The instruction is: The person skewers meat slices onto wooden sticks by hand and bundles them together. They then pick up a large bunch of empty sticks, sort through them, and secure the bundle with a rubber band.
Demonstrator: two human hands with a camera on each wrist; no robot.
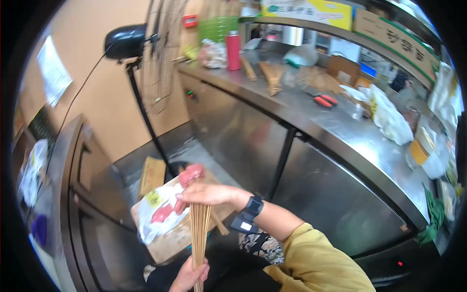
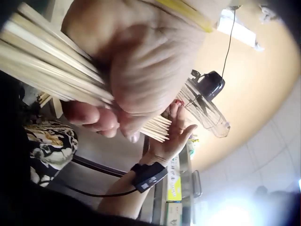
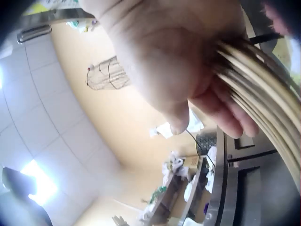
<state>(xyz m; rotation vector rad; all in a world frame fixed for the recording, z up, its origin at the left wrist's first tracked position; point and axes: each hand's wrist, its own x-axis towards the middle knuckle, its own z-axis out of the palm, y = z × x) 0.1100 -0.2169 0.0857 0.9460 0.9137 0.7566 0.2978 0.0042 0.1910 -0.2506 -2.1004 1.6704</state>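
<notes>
My left hand (image 1: 188, 276) grips a bundle of thin bamboo skewers (image 1: 198, 233) near its lower end, and the bundle stands nearly upright. At the top, my right hand (image 1: 206, 193) lies flat across the skewer ends, palm against them. In the left wrist view its fingers are extended beside the skewer tips (image 2: 157, 128). A pink lump of meat (image 1: 191, 173) shows just past the right hand. Below, another pink piece of meat (image 1: 162, 213) lies on a white plastic bag (image 1: 148, 228) on a wooden board (image 1: 163, 249).
A steel counter (image 1: 362, 146) runs along the right with red-handled scissors (image 1: 325, 100), a red bottle (image 1: 233, 51), more skewers (image 1: 272, 78) and plastic bags (image 1: 389, 114). A black stand (image 1: 146, 112) rises behind the board beside a cardboard box (image 1: 152, 175). Steel cabinets (image 1: 102, 194) stand at left.
</notes>
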